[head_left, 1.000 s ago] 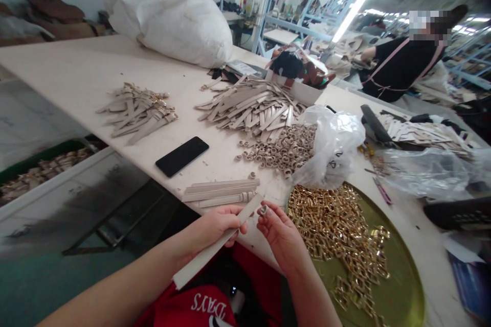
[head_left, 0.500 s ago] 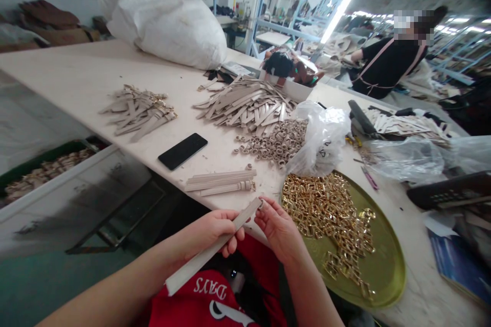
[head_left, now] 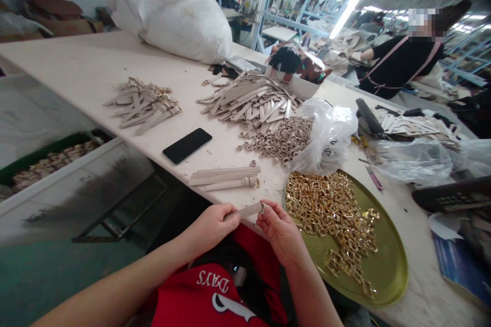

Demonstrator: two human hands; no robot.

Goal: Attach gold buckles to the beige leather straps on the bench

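Both hands are gripping one beige strap (head_left: 247, 211): left hand (head_left: 213, 225) is clenching its middle, right hand (head_left: 278, 230) is pinching the tip by a small loop (head_left: 263, 208), tray (head_left: 387, 271) of gold buckles (head_left: 330, 209) sitting just right of it.

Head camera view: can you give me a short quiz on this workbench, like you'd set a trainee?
1. True or false: the black phone lies on the table, outside the round tray.
2. What do the left hand and right hand hold between them? A. scissors B. a beige strap C. a spoon
3. Fill the gap: the gold buckles are heaped in the tray on the person's ___ side.
Key: 1 true; 2 B; 3 right.
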